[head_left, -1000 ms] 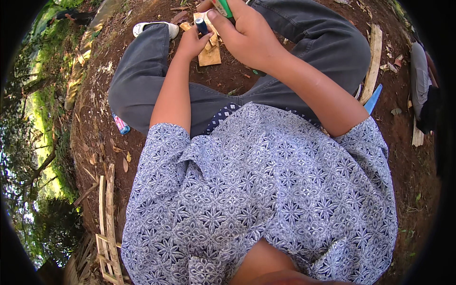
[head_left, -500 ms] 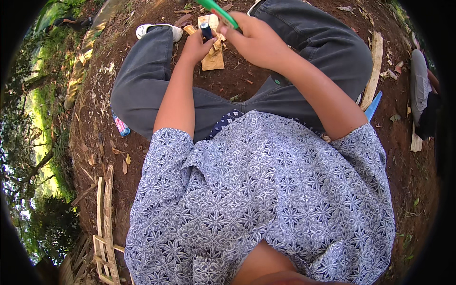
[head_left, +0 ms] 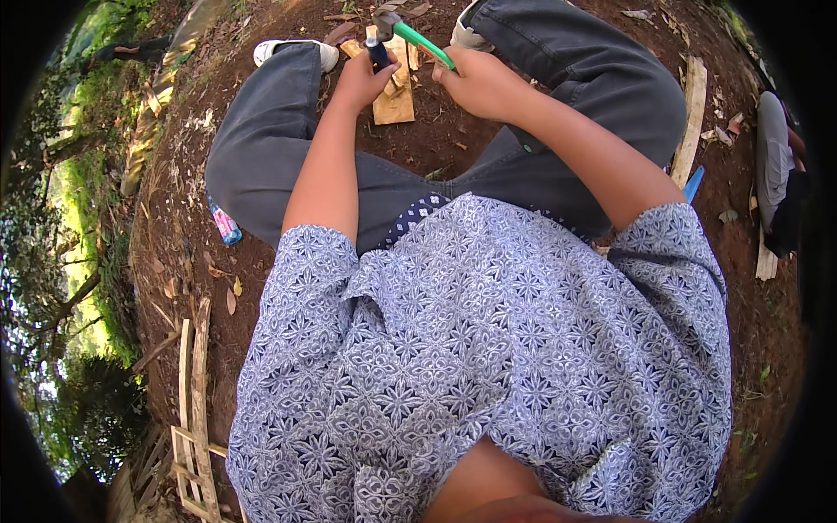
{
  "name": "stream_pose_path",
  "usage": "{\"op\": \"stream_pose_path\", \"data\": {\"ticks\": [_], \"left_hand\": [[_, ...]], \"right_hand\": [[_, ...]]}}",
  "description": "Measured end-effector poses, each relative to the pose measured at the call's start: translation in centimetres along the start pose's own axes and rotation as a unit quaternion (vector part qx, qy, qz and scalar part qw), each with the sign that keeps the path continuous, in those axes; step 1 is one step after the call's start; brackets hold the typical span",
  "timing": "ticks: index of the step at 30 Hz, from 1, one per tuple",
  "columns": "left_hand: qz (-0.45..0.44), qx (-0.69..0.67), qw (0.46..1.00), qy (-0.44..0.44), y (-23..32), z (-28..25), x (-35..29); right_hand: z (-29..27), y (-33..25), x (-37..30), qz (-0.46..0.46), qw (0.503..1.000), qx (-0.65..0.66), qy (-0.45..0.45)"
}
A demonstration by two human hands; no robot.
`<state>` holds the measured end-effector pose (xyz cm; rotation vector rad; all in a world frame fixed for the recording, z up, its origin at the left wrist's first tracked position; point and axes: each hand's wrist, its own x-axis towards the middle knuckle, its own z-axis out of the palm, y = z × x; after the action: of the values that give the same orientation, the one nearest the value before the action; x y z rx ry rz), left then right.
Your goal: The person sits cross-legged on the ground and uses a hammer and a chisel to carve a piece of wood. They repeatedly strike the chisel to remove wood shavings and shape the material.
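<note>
In the head view, the person's left hand (head_left: 360, 83) is curled around a dark-blue tool handle (head_left: 378, 54), above the left edge of a wooden board (head_left: 395, 110) on the soil (head_left: 440, 144). The right hand (head_left: 485, 84) is closed around a green-handled hammer (head_left: 425, 50), its head beside the handle's top; whether they touch, I can't tell.

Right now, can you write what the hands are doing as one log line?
left hand: grips dark-blue tool handle | right hand: holds green-handled hammer, near that handle, contact unclear | wooden board: on soil
</note>
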<state>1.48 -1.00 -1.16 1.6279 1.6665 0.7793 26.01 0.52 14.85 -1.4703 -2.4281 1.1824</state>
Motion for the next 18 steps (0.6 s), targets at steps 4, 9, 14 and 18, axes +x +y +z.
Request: {"op": "stream_pose_path", "data": {"ticks": [4,9,14,18], "left_hand": [[-0.032,-0.004,0.999,0.006,0.2,-1.1,-0.3],[-0.024,0.003,1.000,-0.008,1.4,-0.5,0.3],[-0.038,-0.019,0.999,-0.007,0.9,-1.0,-0.1],[0.010,0.009,1.000,0.020,-0.3,-0.3,-0.1]], "right_hand": [[-3.3,-5.7,-2.0,-0.152,0.935,0.245,0.206],[0.2,0.6,1.3,-0.067,0.995,0.057,0.052],[-0.9,-3.6,-0.4,-0.122,0.971,0.146,0.145],[-2.4,-2.0,0.4,-0.052,0.996,0.058,0.046]]}}
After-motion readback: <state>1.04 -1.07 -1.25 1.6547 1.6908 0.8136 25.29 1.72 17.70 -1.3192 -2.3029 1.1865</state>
